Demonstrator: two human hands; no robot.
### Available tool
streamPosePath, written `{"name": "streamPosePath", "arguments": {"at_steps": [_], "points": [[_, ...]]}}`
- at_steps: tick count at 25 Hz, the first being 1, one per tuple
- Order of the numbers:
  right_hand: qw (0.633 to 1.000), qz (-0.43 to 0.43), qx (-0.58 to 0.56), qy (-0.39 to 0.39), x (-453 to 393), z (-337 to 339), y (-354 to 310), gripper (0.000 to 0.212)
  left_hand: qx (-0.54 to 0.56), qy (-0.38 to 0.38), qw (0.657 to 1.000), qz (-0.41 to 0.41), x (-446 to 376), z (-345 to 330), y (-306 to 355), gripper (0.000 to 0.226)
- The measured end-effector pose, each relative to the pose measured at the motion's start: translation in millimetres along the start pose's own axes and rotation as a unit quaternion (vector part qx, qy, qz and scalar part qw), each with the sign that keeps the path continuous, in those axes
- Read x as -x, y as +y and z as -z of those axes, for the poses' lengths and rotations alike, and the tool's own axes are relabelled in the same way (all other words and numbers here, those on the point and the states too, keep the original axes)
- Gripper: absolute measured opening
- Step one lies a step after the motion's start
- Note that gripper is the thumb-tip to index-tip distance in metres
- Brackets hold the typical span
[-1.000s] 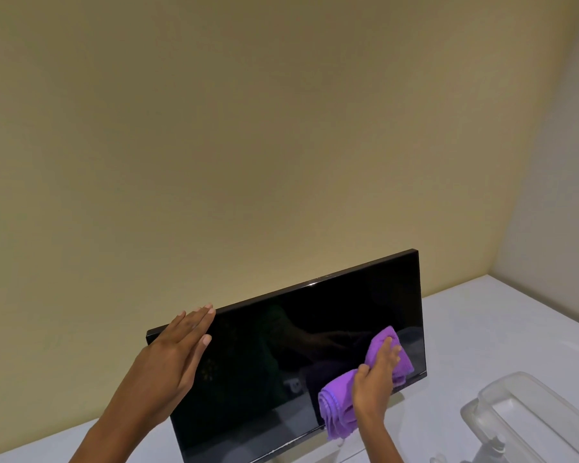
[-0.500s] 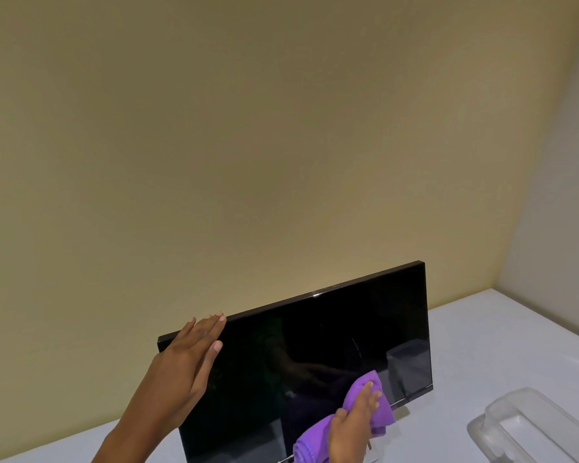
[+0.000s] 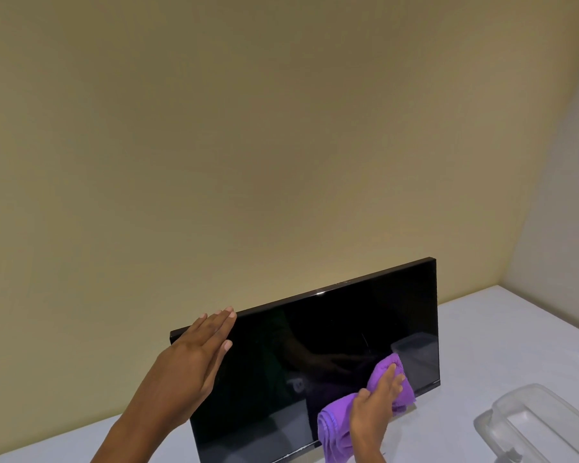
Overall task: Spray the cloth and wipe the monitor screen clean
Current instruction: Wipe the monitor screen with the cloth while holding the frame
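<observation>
the left hand (image 3: 189, 365) lies flat against the monitor's (image 3: 331, 335) upper left corner, fingers straight and together, steadying it on the white table (image 3: 502, 349). the right hand (image 3: 376, 404) presses the purple cloth (image 3: 340, 419) to the lower right of the screen, fingers extended. wiping looks under way; the upper area seems left to do. a clear plastic container (image 3: 542, 426) sits far right.

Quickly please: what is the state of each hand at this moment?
Left hand: open, straight fingers resting on the black flat monitor's top left corner.
Right hand: open, straight fingers pressing the purple microfibre cloth against the screen.
</observation>
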State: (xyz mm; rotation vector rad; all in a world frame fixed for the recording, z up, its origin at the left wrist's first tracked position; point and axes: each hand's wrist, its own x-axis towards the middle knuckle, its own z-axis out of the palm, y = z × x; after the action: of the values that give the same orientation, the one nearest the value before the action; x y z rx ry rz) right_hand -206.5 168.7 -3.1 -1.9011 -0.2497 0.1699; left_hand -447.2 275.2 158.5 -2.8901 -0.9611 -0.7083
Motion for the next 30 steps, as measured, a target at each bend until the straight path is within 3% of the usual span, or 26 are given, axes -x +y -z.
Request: {"name": "streamPosePath", "arguments": {"at_steps": [7, 15, 19, 25, 28, 30], "points": [[0.997, -0.063, -0.002, -0.034, 41.1, -19.6, 9.1, 0.075, -0.046, 0.019, 0.999, 0.001, 9.2, -2.7, -7.8, 0.054], [0.995, 0.099, 0.0, -0.018, 39.8, -16.6, -18.3, 0.076, 0.042, 0.047, 0.998, 0.027, 7.9, -6.9, -9.6, 0.076], [0.998, 0.055, -0.007, 0.005, 19.1, -11.5, -11.2, 0.072, 0.058, 0.034, 0.997, 0.042, 6.7, -4.4, -7.2, 0.084], [0.999, -0.016, -0.024, -0.018, 53.6, -22.7, 9.5, 0.077, 0.071, 0.021, 0.996, 0.043, 6.9, -2.8, -7.2, 0.088], [0.998, 0.052, 0.014, -0.024, 86.9, -40.8, 10.6, 0.097, 0.07, 0.019, 0.997, 0.035, 8.4, -1.6, -9.7, 0.086], [0.99, 0.134, 0.038, -0.03, 98.9, -49.6, 7.4, 0.1, 0.059, 0.026, 0.997, 0.03, 10.4, -1.4, -11.1, 0.08]]}}
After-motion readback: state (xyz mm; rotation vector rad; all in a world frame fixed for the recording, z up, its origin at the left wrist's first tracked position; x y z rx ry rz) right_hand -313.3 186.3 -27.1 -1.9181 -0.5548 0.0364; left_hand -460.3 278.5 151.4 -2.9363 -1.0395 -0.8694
